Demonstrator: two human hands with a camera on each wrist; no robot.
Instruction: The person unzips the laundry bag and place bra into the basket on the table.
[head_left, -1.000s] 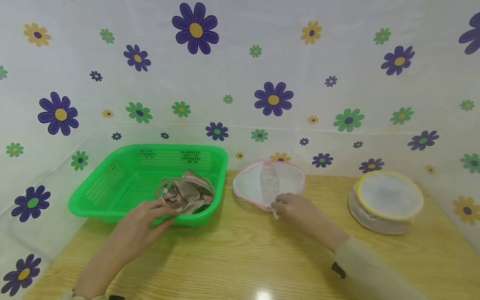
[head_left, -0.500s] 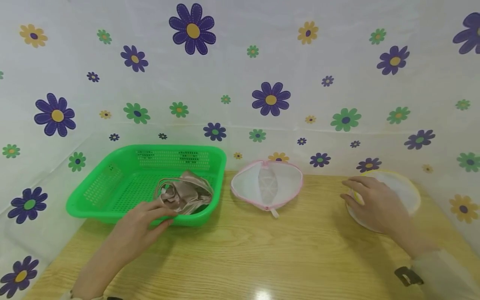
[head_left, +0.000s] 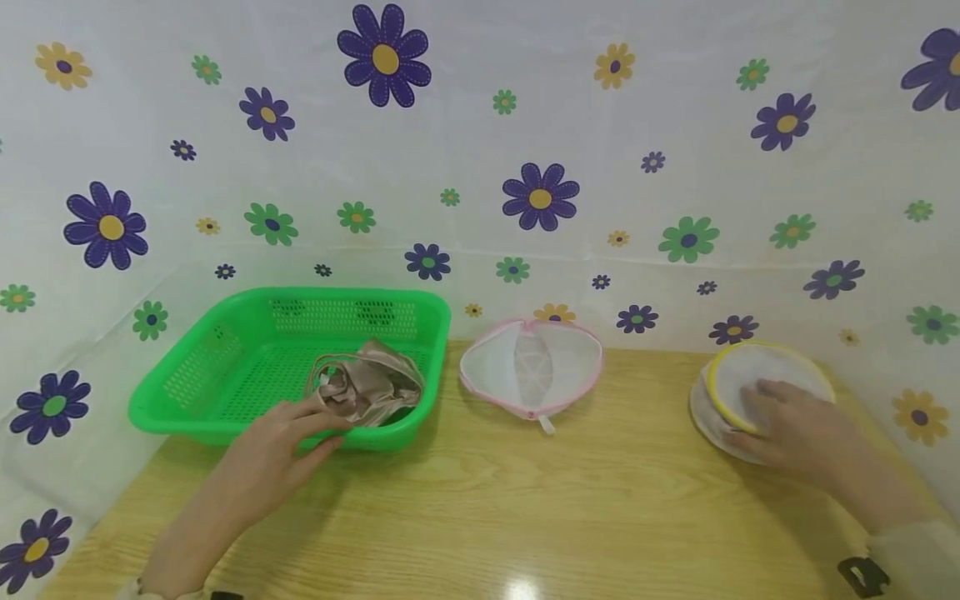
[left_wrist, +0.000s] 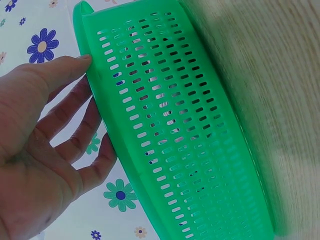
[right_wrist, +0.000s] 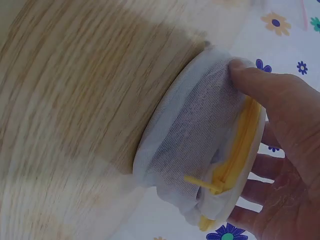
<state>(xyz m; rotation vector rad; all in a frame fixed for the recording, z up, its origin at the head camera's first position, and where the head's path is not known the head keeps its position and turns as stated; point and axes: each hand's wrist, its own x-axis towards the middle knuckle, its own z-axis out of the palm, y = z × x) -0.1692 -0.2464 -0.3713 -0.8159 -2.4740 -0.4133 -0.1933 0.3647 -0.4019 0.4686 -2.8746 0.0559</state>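
Observation:
At left in the head view, my left hand holds the front rim of a green plastic basket. Its thumb is on the rim in the left wrist view. A crumpled beige satin cloth with thin cords lies inside the basket's right end. My right hand grips a round white mesh laundry bag with yellow trim at far right. In the right wrist view the thumb presses the mesh side, fingers reach over the top, and a yellow zipper shows.
A pink-edged mesh laundry bag with a white tab stands between the basket and the round bag. The wooden table ends against a white flower-print sheet behind and at both sides.
My right hand has left the pink-edged bag's tab, moved right and taken hold of the round mesh bag, whose top now tilts slightly. The left hand stays on the basket rim.

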